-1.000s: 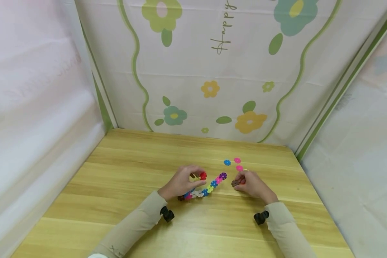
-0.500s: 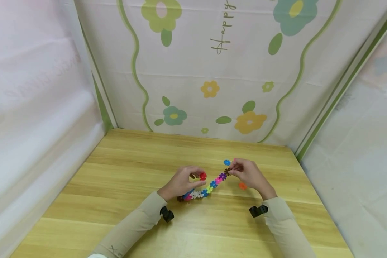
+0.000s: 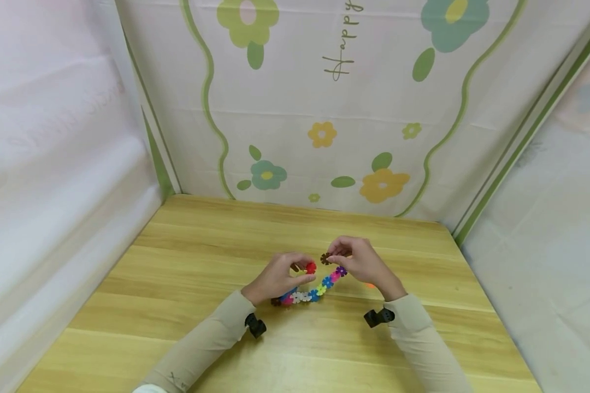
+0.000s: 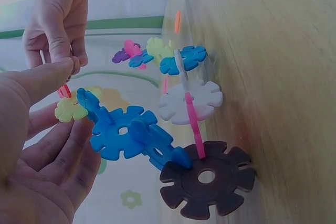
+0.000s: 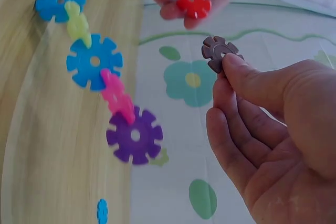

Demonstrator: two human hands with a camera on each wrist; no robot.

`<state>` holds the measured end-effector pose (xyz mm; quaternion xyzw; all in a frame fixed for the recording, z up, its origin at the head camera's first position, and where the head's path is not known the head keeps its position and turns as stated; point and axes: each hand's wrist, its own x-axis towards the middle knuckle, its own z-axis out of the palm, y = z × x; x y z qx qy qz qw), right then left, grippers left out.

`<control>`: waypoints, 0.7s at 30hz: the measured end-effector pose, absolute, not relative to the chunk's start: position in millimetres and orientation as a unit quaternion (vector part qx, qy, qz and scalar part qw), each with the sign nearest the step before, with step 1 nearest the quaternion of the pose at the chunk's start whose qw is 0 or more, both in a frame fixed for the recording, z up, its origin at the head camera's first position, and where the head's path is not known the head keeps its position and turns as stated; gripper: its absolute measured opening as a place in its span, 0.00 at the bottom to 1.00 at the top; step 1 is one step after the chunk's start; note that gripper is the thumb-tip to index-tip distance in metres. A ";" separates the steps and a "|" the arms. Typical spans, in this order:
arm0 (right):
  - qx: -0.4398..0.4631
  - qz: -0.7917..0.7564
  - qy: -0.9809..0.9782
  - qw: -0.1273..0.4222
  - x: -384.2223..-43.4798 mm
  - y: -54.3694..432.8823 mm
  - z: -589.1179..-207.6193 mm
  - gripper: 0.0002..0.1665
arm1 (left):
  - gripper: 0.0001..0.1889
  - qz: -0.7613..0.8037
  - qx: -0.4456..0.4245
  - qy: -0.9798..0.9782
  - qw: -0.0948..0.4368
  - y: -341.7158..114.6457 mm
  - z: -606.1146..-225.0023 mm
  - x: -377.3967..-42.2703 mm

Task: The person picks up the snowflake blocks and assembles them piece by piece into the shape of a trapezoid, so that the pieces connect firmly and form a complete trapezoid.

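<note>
A chain of slotted plastic flower discs in several colours curves from my left hand point(image 3: 277, 277) toward the right. My left thumb and fingers pinch it near one end, at the red disc point(image 5: 194, 1) and the yellow disc point(image 4: 71, 109). Blue discs point(image 4: 123, 132) lead down to a dark brown disc point(image 4: 181, 187) at the bend, then pink and white ones follow. A purple disc point(image 5: 123, 142) forms the other end. Between thumb and fingertips my right hand point(image 3: 361, 263) pinches a loose brown disc point(image 5: 212, 52), apart from the chain and close to the red disc.
An orange disc point(image 3: 370, 285) lies on the wooden table point(image 3: 201, 234), partly behind the right wrist. In the right wrist view a loose blue disc point(image 5: 102, 212) shows low down. A flower-printed curtain point(image 3: 285, 98) stands along the table's back edge.
My right hand has carried the brown disc up and leftward, past the chain's purple end, toward the red disc. My left hand has stayed nearly still.
</note>
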<state>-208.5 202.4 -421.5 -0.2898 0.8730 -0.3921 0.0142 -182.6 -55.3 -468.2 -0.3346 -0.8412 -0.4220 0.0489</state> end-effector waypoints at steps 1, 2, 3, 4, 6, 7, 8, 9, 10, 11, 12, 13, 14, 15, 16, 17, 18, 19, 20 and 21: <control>-0.293 -0.395 0.870 0.018 -207.6 199.8 -421.2 0.04 | 0.18 -0.420 -0.335 -0.842 0.050 -55.4 -468.0 -182.6; -0.296 -0.398 0.868 0.021 -207.3 197.7 -421.7 0.04 | 0.17 -0.418 -0.335 -0.843 0.051 -55.5 -467.8 -182.6; -0.299 -0.399 0.867 0.023 -206.8 195.9 -422.1 0.03 | 0.17 -0.416 -0.334 -0.844 0.051 -55.5 -467.6 -182.7; -0.299 -0.400 0.866 0.026 -206.5 194.5 -422.7 0.03 | 0.17 -0.415 -0.333 -0.845 0.050 -55.6 -467.4 -182.6; -0.300 -0.401 0.865 0.030 -205.8 192.2 -423.1 0.03 | 0.17 -0.411 -0.331 -0.848 0.048 -55.9 -466.7 -182.4; -0.302 -0.401 0.864 0.030 -205.6 191.5 -423.2 0.03 | 0.17 -0.410 -0.331 -0.849 0.046 -56.2 -466.3 -182.2; -0.305 -0.400 0.864 0.031 -205.5 191.1 -423.2 0.02 | 0.17 -0.411 -0.330 -0.849 0.043 -56.4 -466.3 -182.2; -0.307 -0.399 0.863 0.032 -205.4 190.6 -423.1 0.02 | 0.17 -0.412 -0.330 -0.848 0.042 -56.7 -466.3 -182.1; -0.310 -0.398 0.863 0.033 -205.2 190.0 -422.5 0.02 | 0.17 -0.413 -0.330 -0.848 0.040 -57.1 -466.3 -182.0; -0.314 -0.395 0.863 0.033 -205.1 189.2 -421.9 0.02 | 0.17 -0.414 -0.330 -0.848 0.039 -57.4 -466.3 -181.9; -0.318 -0.391 0.863 0.033 -205.1 188.3 -421.4 0.02 | 0.17 -0.414 -0.331 -0.847 0.039 -57.6 -466.5 -181.9; -0.322 -0.388 0.863 0.032 -205.1 187.4 -420.7 0.02 | 0.17 -0.415 -0.331 -0.847 0.039 -57.3 -466.9 -182.1; -0.327 -0.383 0.863 0.031 -205.2 186.5 -420.0 0.02 | 0.17 -0.414 -0.333 -0.846 0.039 -56.9 -467.3 -182.3; -0.331 -0.377 0.865 0.030 -205.1 185.3 -419.2 0.02 | 0.17 -0.412 -0.334 -0.847 0.039 -56.5 -467.6 -182.6; -0.336 -0.370 0.866 0.029 -205.0 184.0 -418.3 0.04 | 0.16 -0.412 -0.335 -0.847 0.038 -56.0 -467.6 -182.8; -0.340 -0.364 0.867 0.028 -204.9 182.9 -417.6 0.04 | 0.16 -0.411 -0.336 -0.847 0.036 -55.7 -467.6 -182.9; -0.344 -0.359 0.867 0.029 -204.8 182.0 -416.6 0.05 | 0.15 -0.411 -0.337 -0.846 0.035 -55.3 -467.6 -183.1; -0.347 -0.354 0.868 0.029 -204.7 181.1 -415.7 0.05 | 0.15 -0.411 -0.338 -0.846 0.032 -55.0 -467.6 -183.2; -0.349 -0.350 0.869 0.030 -204.4 180.5 -414.9 0.06 | 0.15 -0.412 -0.339 -0.845 0.029 -54.8 -467.2 -183.0; -0.349 -0.347 0.870 0.032 -204.1 180.1 -414.2 0.06 | 0.14 -0.413 -0.339 -0.845 0.025 -54.8 -466.8 -182.8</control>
